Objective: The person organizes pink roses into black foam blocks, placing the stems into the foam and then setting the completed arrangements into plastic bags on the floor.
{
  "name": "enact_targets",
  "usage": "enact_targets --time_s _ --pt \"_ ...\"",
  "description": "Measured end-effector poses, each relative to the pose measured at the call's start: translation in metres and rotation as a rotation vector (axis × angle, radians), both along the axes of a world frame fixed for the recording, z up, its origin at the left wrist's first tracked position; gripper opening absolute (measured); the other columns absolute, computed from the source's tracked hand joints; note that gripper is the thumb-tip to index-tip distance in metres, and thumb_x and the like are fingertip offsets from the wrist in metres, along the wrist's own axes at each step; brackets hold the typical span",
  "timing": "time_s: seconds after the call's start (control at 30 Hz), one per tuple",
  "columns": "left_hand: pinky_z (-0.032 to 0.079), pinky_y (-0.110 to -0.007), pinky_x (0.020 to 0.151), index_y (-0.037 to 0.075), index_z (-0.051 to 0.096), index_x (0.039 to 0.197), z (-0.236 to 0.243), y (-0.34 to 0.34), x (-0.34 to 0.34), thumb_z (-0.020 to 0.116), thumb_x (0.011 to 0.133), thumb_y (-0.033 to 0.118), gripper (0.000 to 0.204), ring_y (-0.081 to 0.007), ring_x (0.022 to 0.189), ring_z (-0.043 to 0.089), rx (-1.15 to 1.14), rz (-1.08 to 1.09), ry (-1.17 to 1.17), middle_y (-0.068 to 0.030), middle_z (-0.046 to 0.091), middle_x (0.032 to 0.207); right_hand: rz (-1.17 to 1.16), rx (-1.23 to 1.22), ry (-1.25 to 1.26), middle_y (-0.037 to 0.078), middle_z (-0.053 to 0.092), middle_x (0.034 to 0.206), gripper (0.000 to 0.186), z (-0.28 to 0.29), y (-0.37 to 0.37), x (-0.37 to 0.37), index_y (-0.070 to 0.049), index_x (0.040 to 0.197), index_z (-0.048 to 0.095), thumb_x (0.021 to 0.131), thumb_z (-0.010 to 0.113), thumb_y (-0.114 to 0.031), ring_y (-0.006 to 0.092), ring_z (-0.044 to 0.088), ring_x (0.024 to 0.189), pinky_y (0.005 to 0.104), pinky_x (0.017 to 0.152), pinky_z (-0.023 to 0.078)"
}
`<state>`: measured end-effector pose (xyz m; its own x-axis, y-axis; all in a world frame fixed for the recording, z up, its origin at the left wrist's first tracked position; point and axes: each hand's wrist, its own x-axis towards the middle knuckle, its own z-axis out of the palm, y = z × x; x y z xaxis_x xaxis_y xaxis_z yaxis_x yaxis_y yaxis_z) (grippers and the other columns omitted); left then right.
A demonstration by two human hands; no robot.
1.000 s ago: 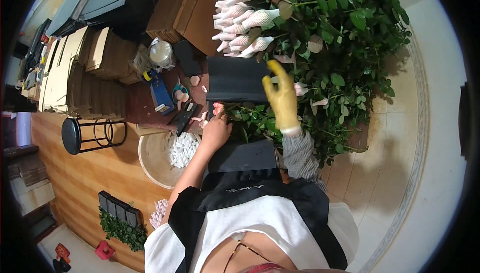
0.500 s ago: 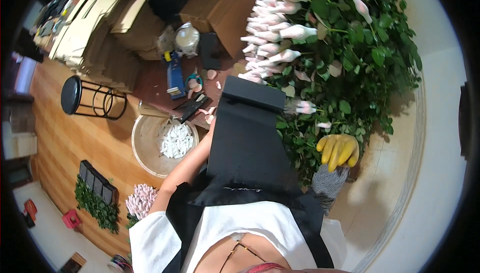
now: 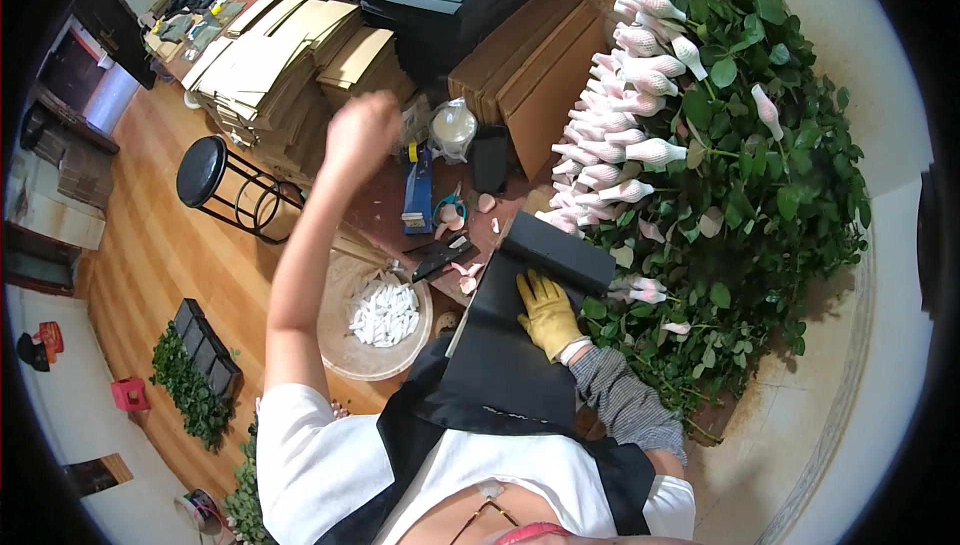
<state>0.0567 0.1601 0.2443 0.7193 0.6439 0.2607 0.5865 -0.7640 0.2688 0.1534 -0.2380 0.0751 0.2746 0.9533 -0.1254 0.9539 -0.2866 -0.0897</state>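
My right hand [image 3: 548,315], in a yellow glove with a grey patterned sleeve cover, lies on a folded black sheet [image 3: 505,345] in front of my body. Its fingers are stretched out and it grips nothing that shows. The sheet has a raised flap at its far end, and a netted pink rose head [image 3: 645,290] lies just right of it. My bare left hand [image 3: 362,130] is raised at the left, over the near end of the cardboard stacks [image 3: 290,55]. Motion blurs its fingers, so I cannot make out whether they hold anything.
Roses in white-pink net sleeves [image 3: 630,115] are piled at the right, leaves outward. On the table lie scissors [image 3: 450,205], a blue box [image 3: 417,195], a tape roll [image 3: 453,130] and a black stapler-like tool [image 3: 440,258]. A bin of white pieces [image 3: 335,345] and a stool [image 3: 203,170] stand left.
My left hand has risen from beside the black sheet toward the cardboard stacks. My gloved right hand has moved left from the leaves onto the sheet. The view has shifted.
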Motion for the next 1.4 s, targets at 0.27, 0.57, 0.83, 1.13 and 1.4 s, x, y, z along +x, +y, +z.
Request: enact_targets --time_s 0.27,0.57,0.83,1.13,1.4 --pt "0.05 -0.042 0.097 0.003 0.05 0.135 -0.071 0.149 0.062 0.063 0.089 0.014 0.049 -0.0326 0.121 0.057 0.492 0.169 0.086 -0.0154 0.059 0.129 -0.055 -0.034 0.123 0.019 0.045 0.15 0.08 0.0 0.004 0.003 -0.009 0.153 0.033 0.087 0.068 -0.035 0.0322 0.04 0.14 0.0418 0.117 0.029" --pt "0.053 -0.035 0.077 0.012 0.069 0.101 -0.006 0.084 0.06 0.061 0.089 0.013 0.014 -0.0232 0.095 0.064 0.687 0.219 -0.017 -0.0044 0.063 0.096 -0.11 0.055 0.188 0.017 0.046 0.149 0.078 0.002 -0.003 0.001 -0.01 0.15 0.039 0.083 0.073 -0.033 0.0319 0.042 0.138 0.0425 0.115 0.032" --pt "0.046 -0.029 0.062 0.003 0.069 0.087 -0.05 -0.1 -0.025 0.067 0.09 0.024 0.022 -0.0079 0.068 0.054 -1.14 -0.368 0.276 0.0027 0.061 0.073 -0.098 0.095 0.176 0.017 0.046 0.149 0.077 -0.002 -0.006 0.002 -0.008 0.146 0.045 0.079 0.075 -0.031 0.0333 0.043 0.137 0.0429 0.115 0.032" --pt "0.047 -0.036 0.055 -0.002 0.062 0.085 -0.23 -0.204 -0.006 0.075 0.089 0.035 0.039 -0.0232 0.059 0.062 -0.721 -0.455 -0.027 -0.0132 0.064 0.068 -0.291 0.515 0.066 0.011 0.068 0.107 0.018 0.005 -0.005 0.018 -0.006 0.091 0.066 0.077 0.07 -0.017 0.0303 0.064 0.099 0.0423 0.092 0.049" --pt "0.056 -0.039 0.065 0.003 0.066 0.101 -0.161 -0.193 -0.009 0.072 0.088 0.04 0.04 -0.0291 0.068 0.071 -0.548 -0.644 0.434 -0.0136 0.072 0.081 -0.086 -0.166 0.078 0.015 0.034 0.159 0.089 -0.012 0.006 -0.005 -0.011 0.153 0.033 0.082 0.065 -0.053 0.0355 0.032 0.145 0.0496 0.118 0.023"
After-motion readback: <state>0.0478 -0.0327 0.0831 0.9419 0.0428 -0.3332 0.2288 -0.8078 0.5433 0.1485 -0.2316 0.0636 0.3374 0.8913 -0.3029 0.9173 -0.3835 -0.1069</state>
